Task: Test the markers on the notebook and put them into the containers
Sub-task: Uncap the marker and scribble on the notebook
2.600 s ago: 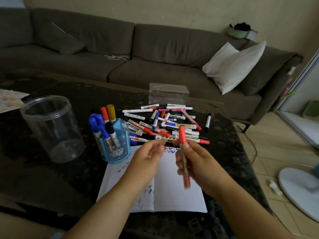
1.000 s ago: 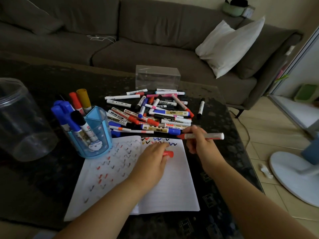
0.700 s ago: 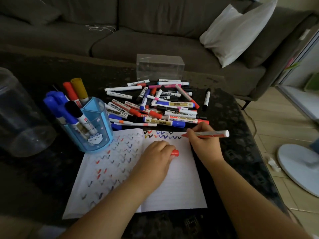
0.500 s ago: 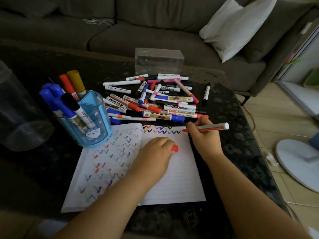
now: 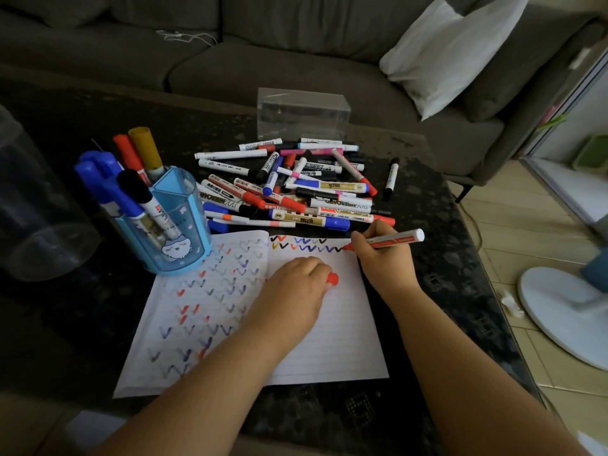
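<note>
Midway at best: right hand (image 5: 383, 258) grips the red marker (image 5: 388, 241), tip on the notebook (image 5: 335, 340) at frame centre, left hand (image 5: 296, 291) pinches its cap (image 5: 333, 279), few markers in the blue holder (image 5: 177, 225), large pile (image 5: 296, 185) untested on the counter (image 5: 444, 225).

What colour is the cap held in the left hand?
Red; the cap pokes out from the left hand, in the head view.
</note>
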